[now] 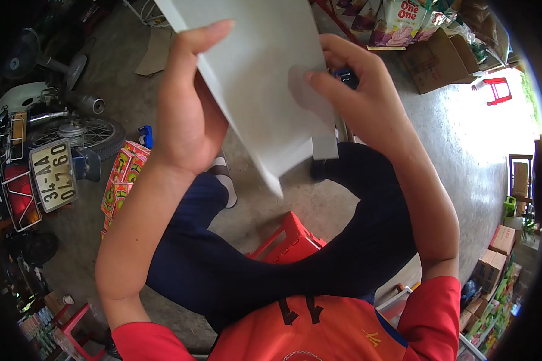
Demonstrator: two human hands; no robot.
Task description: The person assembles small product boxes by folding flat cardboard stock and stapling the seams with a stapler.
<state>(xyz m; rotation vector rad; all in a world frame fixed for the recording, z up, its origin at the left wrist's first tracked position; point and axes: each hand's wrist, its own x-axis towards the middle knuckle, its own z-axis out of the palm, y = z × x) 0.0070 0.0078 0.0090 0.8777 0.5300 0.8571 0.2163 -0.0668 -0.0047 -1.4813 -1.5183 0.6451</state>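
1. We've got the white paper sheet [265,78] at top centre of frame: left hand [183,114] clamps its left edge, right hand [358,96] pinches the right edge w/ fingertips.
2. Risk, we'd judge: the pinch is thin, so the sheet could slip or crease.
3. Containers: open cardboard box [442,60] upper right, contents unclear; red-yellow cartons [121,174] stacked left on floor.

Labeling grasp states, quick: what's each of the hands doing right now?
Left hand: closed on the flat white paper envelope, thumb up its edge.
Right hand: closed on the same envelope, fingers pinching its face.
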